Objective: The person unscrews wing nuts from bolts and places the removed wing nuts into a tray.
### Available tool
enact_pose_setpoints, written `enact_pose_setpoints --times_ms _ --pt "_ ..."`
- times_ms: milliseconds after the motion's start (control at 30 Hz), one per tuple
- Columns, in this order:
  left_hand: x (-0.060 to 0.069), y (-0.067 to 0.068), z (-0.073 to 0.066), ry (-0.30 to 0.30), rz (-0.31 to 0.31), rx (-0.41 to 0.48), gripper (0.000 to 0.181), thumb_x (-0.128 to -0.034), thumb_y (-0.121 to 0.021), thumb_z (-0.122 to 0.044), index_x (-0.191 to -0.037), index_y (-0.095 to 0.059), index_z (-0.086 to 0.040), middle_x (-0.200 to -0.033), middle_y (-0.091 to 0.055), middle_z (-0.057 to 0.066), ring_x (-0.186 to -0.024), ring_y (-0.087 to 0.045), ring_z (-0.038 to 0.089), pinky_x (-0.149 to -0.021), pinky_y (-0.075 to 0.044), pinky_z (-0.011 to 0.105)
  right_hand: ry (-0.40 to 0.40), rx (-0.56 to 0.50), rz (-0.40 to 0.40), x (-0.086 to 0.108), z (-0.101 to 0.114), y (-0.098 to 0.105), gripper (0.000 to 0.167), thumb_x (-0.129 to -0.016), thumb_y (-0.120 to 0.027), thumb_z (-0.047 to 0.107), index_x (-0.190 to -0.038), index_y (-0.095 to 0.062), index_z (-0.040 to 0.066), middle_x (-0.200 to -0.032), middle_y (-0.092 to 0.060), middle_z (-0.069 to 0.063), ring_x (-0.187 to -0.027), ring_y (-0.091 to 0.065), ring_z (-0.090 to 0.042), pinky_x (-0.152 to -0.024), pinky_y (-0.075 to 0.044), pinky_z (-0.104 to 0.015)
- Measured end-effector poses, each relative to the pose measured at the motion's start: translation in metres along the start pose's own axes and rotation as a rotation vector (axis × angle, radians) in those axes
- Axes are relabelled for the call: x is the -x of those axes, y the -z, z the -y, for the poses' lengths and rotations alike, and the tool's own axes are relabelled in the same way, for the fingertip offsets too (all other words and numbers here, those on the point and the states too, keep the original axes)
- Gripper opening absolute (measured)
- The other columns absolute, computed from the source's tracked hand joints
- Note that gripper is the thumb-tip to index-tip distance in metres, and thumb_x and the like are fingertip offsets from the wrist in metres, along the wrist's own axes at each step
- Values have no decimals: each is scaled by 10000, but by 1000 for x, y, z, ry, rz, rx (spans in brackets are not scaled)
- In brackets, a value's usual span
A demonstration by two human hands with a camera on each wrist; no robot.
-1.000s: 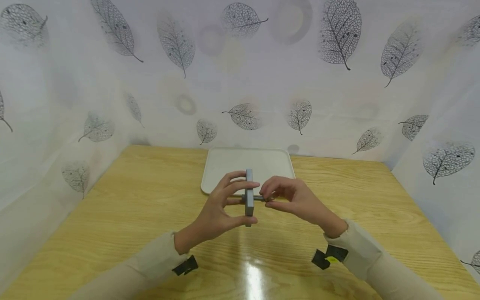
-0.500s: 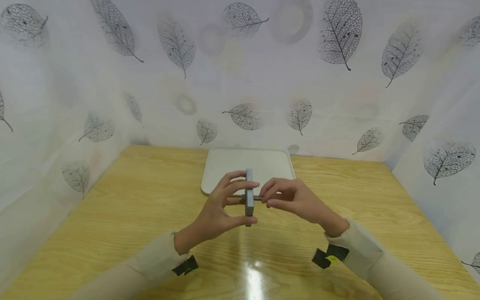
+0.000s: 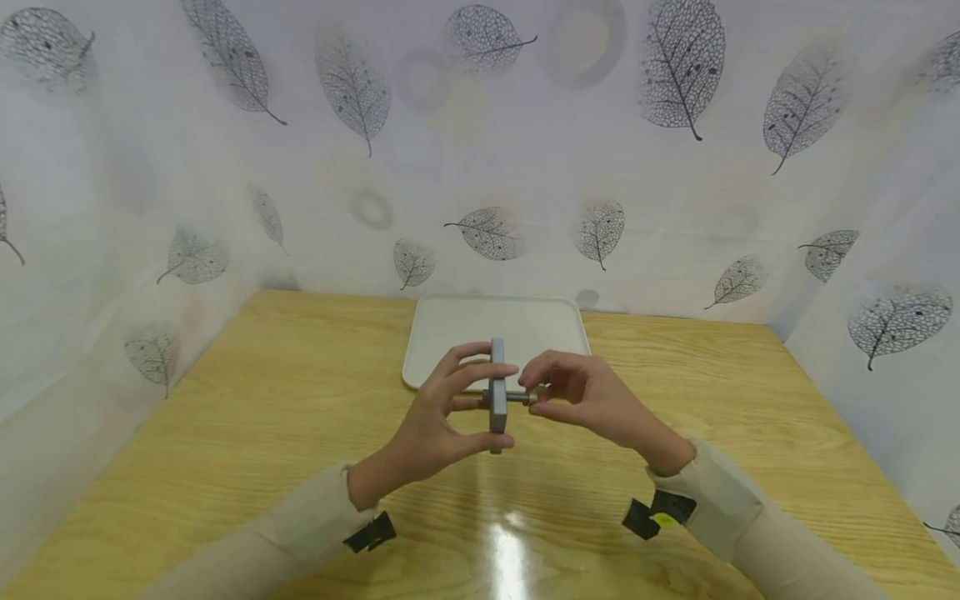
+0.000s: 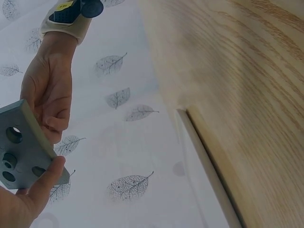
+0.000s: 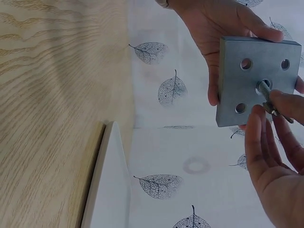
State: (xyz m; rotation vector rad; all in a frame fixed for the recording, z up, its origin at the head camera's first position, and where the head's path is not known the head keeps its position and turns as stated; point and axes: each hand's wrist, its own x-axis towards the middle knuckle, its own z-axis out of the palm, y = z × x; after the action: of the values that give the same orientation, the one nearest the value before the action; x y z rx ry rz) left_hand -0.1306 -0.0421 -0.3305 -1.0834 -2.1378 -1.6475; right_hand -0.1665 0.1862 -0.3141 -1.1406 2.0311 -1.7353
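My left hand (image 3: 438,408) grips a grey square metal plate (image 3: 498,400) by its edges, holding it upright above the table. In the right wrist view, the plate (image 5: 232,90) has holes near its corners and a threaded bolt (image 5: 264,88) through its centre. The socket head of the bolt (image 4: 9,160) shows on the other face in the left wrist view. At the bolt's free end, thumb and fingers of my right hand (image 3: 585,396) pinch a small brass-coloured wing nut (image 5: 270,108). The fingers partly cover this nut.
A white tray (image 3: 495,321) lies at the back of the wooden table (image 3: 330,350), behind the hands. Leaf-printed white cloth (image 3: 480,133) encloses the back and sides. Both wrists carry dark straps.
The right fingers shift slightly at the bolt's end, closing further over the wing nut and then loosening so more of it shows. The left hand and plate stay almost still.
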Motion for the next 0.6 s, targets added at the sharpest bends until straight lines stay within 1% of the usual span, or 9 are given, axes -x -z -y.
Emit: enact_pose_setpoints --times_ms 67,167,200,267,333,433,600 --pt "0 0 0 -2 0 0 600 -733 -800 -161 -1273 -543 -109 -1375 -368 146 -1094 -567 298 -812 -584 277 -16 34 -15 0 0 0 189 -863 -655 28 -1039 -604 73 -1075 -594 -10 -929 -634 -88 -792 -587 -290" --pt "0 0 0 -5 2 2 601 -729 -804 -141 -1271 -545 -108 -1374 -370 146 -1089 -569 298 -814 -584 279 -3 68 -26 1 -1 0 166 -856 -656 12 -1010 -595 0 -1061 -604 -62 -922 -639 -87 -795 -588 -297" --pt "-1 0 0 -7 3 3 601 -728 -804 -133 -1269 -546 -106 -1373 -370 146 -1086 -570 298 -815 -583 279 0 70 -26 1 -1 0 162 -853 -658 9 -999 -592 -21 -1060 -606 -58 -924 -638 -88 -797 -587 -298" --pt "-1 0 -1 -8 4 5 603 -724 -806 -121 -1268 -545 -101 -1373 -370 146 -1079 -573 296 -814 -584 281 16 73 -14 1 -1 0 133 -852 -654 -4 -968 -595 -30 -1057 -611 -46 -938 -635 -90 -812 -584 -306" --pt "0 0 -1 -8 4 7 605 -723 -807 -115 -1268 -545 -97 -1373 -370 148 -1072 -578 293 -815 -583 281 17 57 7 1 -1 1 102 -856 -649 -3 -949 -607 -6 -1055 -616 -12 -956 -629 -93 -822 -581 -308" --pt "0 0 -1 -8 1 10 609 -720 -808 -108 -1269 -543 -90 -1373 -369 149 -1060 -587 289 -815 -584 284 30 19 46 1 -1 3 84 -886 -609 -7 -968 -615 11 -1051 -619 2 -965 -619 -107 -813 -580 -312" --pt "0 0 0 -10 0 10 609 -722 -807 -115 -1271 -543 -99 -1376 -367 144 -1059 -586 278 -810 -586 287 3 -12 43 2 0 4 72 -923 -576 46 -959 -635 66 -1046 -621 12 -948 -611 -95 -752 -578 -271"
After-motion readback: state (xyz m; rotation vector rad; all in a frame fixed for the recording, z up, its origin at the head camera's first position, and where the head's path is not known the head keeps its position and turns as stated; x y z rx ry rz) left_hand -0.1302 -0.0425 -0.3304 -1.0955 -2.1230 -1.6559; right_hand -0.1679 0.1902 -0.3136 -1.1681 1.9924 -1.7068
